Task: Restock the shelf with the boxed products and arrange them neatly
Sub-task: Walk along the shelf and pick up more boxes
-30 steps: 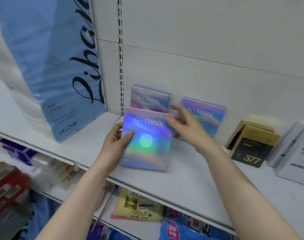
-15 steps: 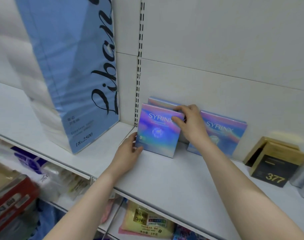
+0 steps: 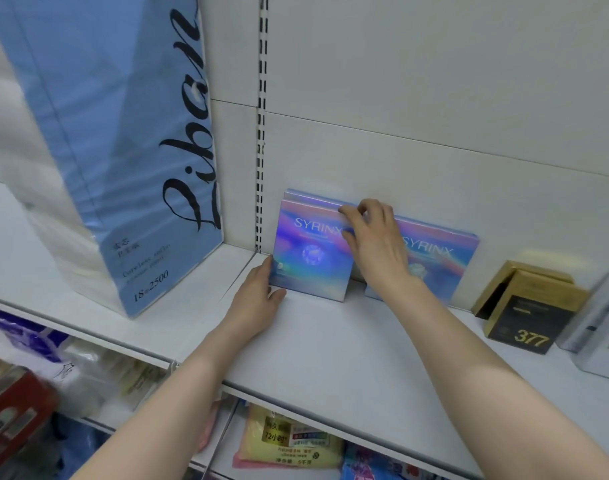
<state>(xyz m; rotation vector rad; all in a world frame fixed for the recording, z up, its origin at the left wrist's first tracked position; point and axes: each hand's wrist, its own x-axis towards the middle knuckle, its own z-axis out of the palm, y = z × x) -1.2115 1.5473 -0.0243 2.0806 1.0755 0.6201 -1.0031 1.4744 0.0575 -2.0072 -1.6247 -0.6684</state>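
Front box: a holographic box (image 3: 310, 251) printed "SYRINX" stood upright on the white shelf (image 3: 348, 348), near the slotted upright.
Behind it: a second box (image 3: 315, 195), only its top edge showing, against the back wall.
Right neighbour: a third SYRINX box (image 3: 441, 258) leaned on the wall.
Right hand (image 3: 376, 244): fingers curled over the front box's top right corner, thumb on its face, gripping it.
Left hand (image 3: 258, 299): relaxed, fingers straight against the box's lower left edge.
Blue pack (image 3: 123, 150): cursive "Liben", small "18" and "2500".
Black-and-gold box (image 3: 528, 323): gold "377".
Lower shelf: a yellow packet (image 3: 289, 441) marked "72".
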